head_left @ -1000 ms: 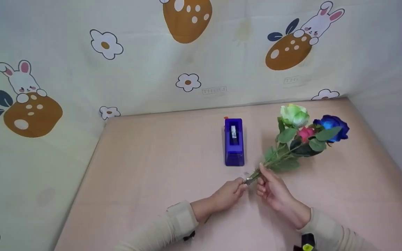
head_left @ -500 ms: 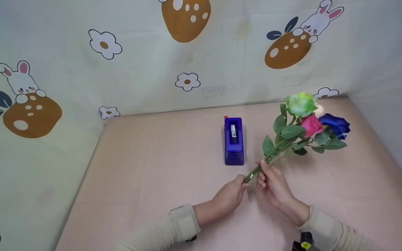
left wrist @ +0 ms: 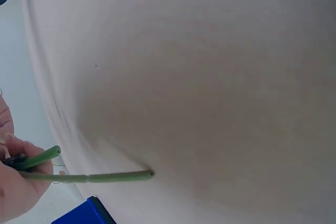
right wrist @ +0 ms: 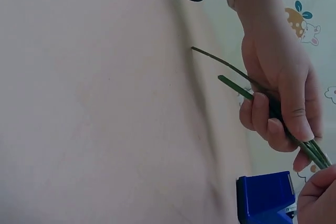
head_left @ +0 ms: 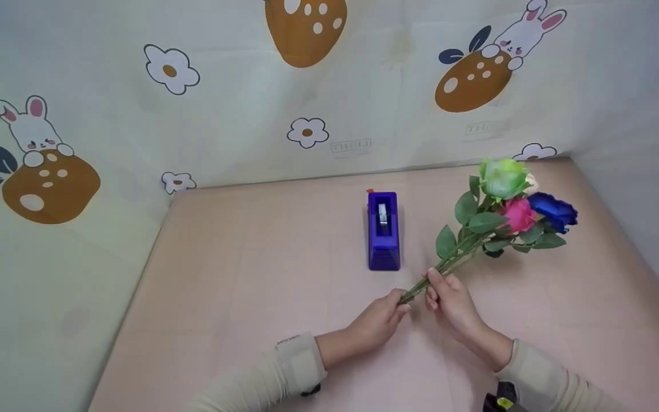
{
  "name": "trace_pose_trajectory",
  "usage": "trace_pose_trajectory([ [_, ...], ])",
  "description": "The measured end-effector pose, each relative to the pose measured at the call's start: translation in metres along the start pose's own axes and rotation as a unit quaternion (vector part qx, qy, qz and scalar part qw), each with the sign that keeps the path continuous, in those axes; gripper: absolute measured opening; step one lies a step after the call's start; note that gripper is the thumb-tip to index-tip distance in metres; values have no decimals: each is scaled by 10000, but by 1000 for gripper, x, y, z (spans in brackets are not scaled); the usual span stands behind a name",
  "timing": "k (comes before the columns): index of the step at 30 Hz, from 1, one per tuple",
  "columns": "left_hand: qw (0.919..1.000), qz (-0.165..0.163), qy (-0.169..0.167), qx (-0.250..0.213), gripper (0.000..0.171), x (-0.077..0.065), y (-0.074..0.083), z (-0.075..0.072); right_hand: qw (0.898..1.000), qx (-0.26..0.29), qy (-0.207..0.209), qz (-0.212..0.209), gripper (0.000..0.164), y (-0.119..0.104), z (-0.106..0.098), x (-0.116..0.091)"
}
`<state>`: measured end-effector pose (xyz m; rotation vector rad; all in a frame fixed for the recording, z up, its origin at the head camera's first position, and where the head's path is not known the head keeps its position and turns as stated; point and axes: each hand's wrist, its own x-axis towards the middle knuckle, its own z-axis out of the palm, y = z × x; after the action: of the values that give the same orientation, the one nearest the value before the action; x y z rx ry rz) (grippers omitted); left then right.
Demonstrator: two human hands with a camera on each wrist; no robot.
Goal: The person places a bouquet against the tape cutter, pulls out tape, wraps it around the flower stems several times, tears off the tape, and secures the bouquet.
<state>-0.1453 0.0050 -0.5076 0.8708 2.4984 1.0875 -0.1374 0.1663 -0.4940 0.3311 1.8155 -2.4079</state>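
Note:
A bunch of artificial roses slants up to the right in the head view: a green rose (head_left: pixel 503 178), a pink rose (head_left: pixel 517 216), a blue rose (head_left: pixel 554 212) and a partly hidden cream rose (head_left: pixel 531 183). My left hand (head_left: pixel 376 323) grips the gathered stems (head_left: pixel 416 290) near their lower end. Higher up, the thumb and fingers of my right hand (head_left: pixel 456 306) pinch the same stems. In the right wrist view, the left hand's fingers curl round them, and two stem ends (right wrist: pixel 233 86) of unequal length stick out below.
Behind the hands, a blue tape dispenser (head_left: pixel 384 254) stands on the pinkish table cover (head_left: pixel 249 257), left of the flowers. A cloth wall (head_left: pixel 238 114) printed with rabbits and flowers rises behind the table's back edge.
The bunch has turned in the hands, bringing the pink rose into fuller view and showing the cream one. Since half a second ago the blooms have shifted slightly right. The tape dispenser stays put.

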Motion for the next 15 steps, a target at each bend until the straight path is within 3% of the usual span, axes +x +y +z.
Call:
trace_pose_trajectory([
  [2, 9929, -237, -254, -1137, 29, 2, -1, -2, 9999, -147, -20, -24, 19, 1, -2, 1],
  [3, 9830, -378, -406, -1749, 34, 3, -2, -3, 9998, -203, -41, -23, 19, 1, -3, 1],
  [6, 9386, -654, -883, -3270, 46, 7, -6, -7, 9991, -412, -106, -23, 20, 1, -5, 1],
  [8, 9100, -728, -1125, -3924, 47, 10, -8, -9, 9984, -538, -174, -15, 20, 2, -7, 1],
  [9, 8997, -742, -1218, -4126, 45, 11, -10, -10, 9979, -615, -208, -13, 20, 2, -7, 0],
  [10, 8933, -716, -1270, -4252, 43, 12, -10, -10, 9976, -649, -239, -7, 20, 2, -8, 0],
  [12, 8879, -714, -1271, -4363, 38, 12, -11, -10, 9971, -709, -291, 22, 20, 2, -8, 0],
  [15, 8896, -723, -1106, -4371, 36, 12, -11, -9, 9973, -648, -342, 89, 19, 2, -9, 0],
])
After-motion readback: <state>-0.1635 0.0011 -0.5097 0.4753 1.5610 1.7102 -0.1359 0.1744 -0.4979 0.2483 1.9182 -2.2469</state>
